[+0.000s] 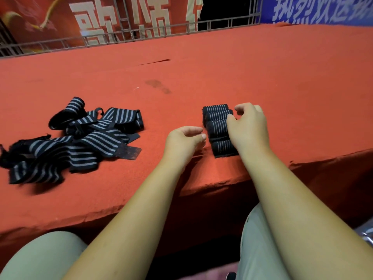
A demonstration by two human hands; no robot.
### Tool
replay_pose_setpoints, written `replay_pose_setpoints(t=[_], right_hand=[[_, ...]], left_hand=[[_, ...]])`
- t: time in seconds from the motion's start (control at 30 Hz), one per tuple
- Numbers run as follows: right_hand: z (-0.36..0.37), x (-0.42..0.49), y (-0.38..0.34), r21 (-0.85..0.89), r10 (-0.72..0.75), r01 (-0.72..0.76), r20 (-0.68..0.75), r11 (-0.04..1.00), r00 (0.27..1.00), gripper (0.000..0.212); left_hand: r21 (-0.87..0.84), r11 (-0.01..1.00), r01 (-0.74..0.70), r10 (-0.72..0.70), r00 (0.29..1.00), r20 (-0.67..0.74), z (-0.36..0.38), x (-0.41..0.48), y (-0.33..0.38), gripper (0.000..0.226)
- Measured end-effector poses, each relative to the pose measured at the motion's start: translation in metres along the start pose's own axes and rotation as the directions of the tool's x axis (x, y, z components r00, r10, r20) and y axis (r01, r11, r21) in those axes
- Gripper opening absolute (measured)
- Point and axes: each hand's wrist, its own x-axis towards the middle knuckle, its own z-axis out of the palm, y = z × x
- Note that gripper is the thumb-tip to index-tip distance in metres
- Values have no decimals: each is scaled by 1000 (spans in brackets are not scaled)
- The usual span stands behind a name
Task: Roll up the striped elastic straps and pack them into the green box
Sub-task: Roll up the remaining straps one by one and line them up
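We see left hand [182, 141] loosely curled, gripping nothing, beside rolled straps [219, 129] lined up on red carpet [262, 77]. Right hand [249, 126] fingers touch rolls, grasp unclear. Unrolled straps [74, 136] piled left.

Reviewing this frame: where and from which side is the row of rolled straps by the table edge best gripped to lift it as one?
Probably by its two long sides, squeezed between both palms. The rolled straps lie as four separate rolls in a near-to-far line, so gripping one roll would likely leave the rest behind. The left hand and right hand already flank it.
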Motion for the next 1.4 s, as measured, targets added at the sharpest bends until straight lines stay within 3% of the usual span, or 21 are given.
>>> replay_pose_setpoints(t=[0.2, 0.4, 0.67, 0.83, 1.0, 1.17, 1.4], right_hand=[[30, -29, -45, 101, -171, 167, 32, 981, 985, 19], [74, -60, -82, 214, -266, 217, 238, 953, 934, 18], [119, -93, -101, 254, -346, 248, 489, 935, 801, 17], [148, -117, -120, 297, -457, 348, 543, 889, 705, 16], [171, -135, -140, 318, -549, 451, 562, 834, 618, 15], [188, -141, -147, 323, -555, 454, 543, 831, 630, 21], [204, -140, -139, 199, -476, 451, 576, 870, 665, 19]], left_hand=[[13, 1000, -7, 8, 999, -43, -62, -18, 10, 14], [48, 999, -11, 19, 984, -176, -141, -34, 20, 11], [158, 987, 11, 51, 922, -385, -231, -47, -1, 13], [146, 989, -19, 80, 902, -425, -266, -49, 7, 15], [240, 968, -78, 187, 860, -475, -304, -47, 19, 14], [431, 902, -39, 320, 731, -603, -335, -49, 15, 22], [714, 696, 73, 389, 797, -462, -334, -47, 8, 52]])
